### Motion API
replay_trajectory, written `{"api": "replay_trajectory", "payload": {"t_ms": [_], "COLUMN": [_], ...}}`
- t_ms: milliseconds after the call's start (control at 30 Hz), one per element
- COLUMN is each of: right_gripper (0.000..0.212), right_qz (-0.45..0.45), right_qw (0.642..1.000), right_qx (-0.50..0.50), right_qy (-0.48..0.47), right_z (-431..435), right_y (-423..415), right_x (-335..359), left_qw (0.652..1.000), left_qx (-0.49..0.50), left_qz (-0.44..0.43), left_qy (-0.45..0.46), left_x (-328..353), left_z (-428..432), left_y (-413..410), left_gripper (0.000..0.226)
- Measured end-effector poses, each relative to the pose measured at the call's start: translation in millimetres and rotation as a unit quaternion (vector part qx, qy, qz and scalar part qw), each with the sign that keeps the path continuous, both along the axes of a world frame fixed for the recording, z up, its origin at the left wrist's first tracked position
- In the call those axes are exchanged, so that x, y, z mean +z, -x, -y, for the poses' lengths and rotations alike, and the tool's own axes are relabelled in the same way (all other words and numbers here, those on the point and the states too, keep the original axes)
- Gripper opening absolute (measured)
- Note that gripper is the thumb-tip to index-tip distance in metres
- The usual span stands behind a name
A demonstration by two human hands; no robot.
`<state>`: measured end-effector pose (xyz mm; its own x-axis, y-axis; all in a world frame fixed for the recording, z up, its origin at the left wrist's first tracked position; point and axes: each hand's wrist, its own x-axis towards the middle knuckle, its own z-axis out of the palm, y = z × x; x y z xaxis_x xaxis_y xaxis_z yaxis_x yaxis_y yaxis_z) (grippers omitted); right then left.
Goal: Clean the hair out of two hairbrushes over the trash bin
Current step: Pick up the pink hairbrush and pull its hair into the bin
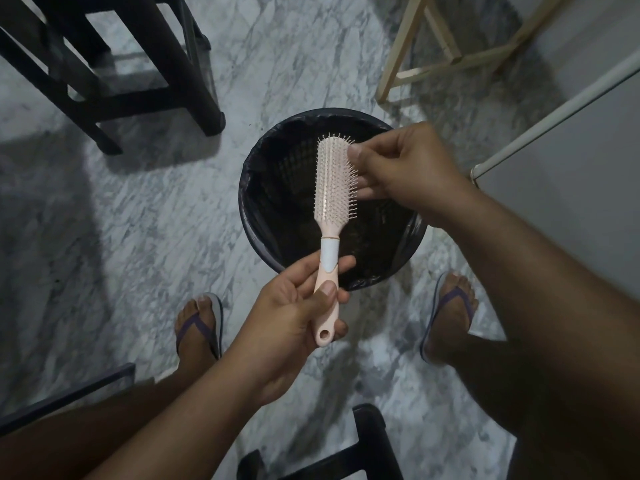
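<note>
A pink hairbrush (332, 188) with a white band on its handle is held upright over the black trash bin (256, 216), bristles facing me. My left hand (298, 317) grips the lower handle. My right hand (405, 168) is at the brush head's right edge, thumb and fingers pinched among the bristles. Whether hair is between the fingertips is too small to tell. Only one brush is in view. The bin has a black liner and stands on the marble floor between my feet.
A dark wooden stool (114, 64) stands at the back left, and a pale wooden frame (443, 46) at the back right. A white cabinet edge (568, 116) runs along the right. Another dark stool (367, 445) is near my legs. My feet wear flip-flops.
</note>
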<state>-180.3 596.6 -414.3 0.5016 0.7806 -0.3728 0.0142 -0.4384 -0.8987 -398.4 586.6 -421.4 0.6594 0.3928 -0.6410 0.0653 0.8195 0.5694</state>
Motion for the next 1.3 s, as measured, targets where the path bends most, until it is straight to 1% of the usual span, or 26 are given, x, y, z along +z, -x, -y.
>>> {"api": "replay_trajectory", "payload": {"t_ms": [133,267,300,367,400,467,500,567,667,733,767,833,933,1000,1067,1133,1200,1233,1300], "right_gripper": [0.028,0.026,0.024,0.019,0.023,0.039,0.040,0.031,0.015,0.011,0.012,0.014,0.019,0.018,0.016,0.016,0.021,0.026,0.033], "right_qz": [-0.035,-0.081,-0.096,-0.130,-0.131,-0.078,-0.042,0.004,0.037,0.063,0.059,0.023,-0.046,-0.058,-0.034,0.028,0.104,0.120,0.123], "right_qw": [0.998,0.991,0.990,0.990,0.991,0.996,0.996,0.996,0.996,0.994,0.995,0.998,0.997,0.992,0.993,0.999,0.992,0.987,0.984], "right_qx": [-0.046,-0.096,-0.095,-0.054,-0.021,0.049,0.074,0.087,0.079,0.083,0.081,0.056,-0.029,-0.068,-0.078,-0.032,0.058,0.088,0.104], "right_qy": [-0.015,-0.036,-0.034,-0.025,-0.021,-0.017,-0.015,-0.011,0.006,0.020,0.020,0.002,-0.058,-0.089,-0.079,-0.019,0.048,0.067,0.080], "right_z": [-1,-4,-5,-3,0,4,5,6,4,4,4,2,-1,-2,0,4,8,9,10], "right_y": [-3,0,0,-2,-1,2,4,8,10,10,11,9,-1,-9,-12,-5,6,13,20], "right_x": [1,2,4,8,8,7,6,6,7,8,9,12,23,28,26,19,9,6,6], "left_qw": [1.000,1.000,1.000,1.000,0.999,0.999,0.999,1.000,1.000,1.000,1.000,0.999,0.999,0.999,0.999,0.999,0.998,0.998,0.997], "left_qx": [-0.003,0.010,0.012,0.020,0.025,0.029,0.029,0.028,0.021,0.015,0.014,0.019,0.028,0.026,0.020,0.017,0.013,0.010,0.006], "left_qz": [0.011,0.015,0.014,0.013,0.012,0.009,0.007,0.001,-0.008,-0.012,-0.013,-0.012,-0.015,-0.021,-0.021,-0.022,-0.024,-0.027,-0.034], "left_qy": [-0.008,0.003,0.006,0.014,0.017,0.018,0.015,0.009,0.000,-0.016,-0.023,-0.027,-0.013,-0.021,-0.030,-0.038,-0.052,-0.060,-0.072], "left_x": [2,1,1,1,1,1,0,0,-1,-2,-2,-1,-1,-3,-2,-2,-3,-4,-5], "left_z": [-3,-6,-7,-8,-9,-11,-12,-12,-11,-11,-11,-11,-11,-11,-11,-11,-10,-9,-7], "left_y": [-1,-1,-1,-1,0,0,0,0,2,3,2,2,1,2,2,1,0,0,0], "left_gripper": [0.041,0.039,0.039,0.039,0.039,0.039,0.039,0.039,0.038,0.038,0.038,0.038,0.038,0.039,0.038,0.039,0.039,0.039,0.039]}}
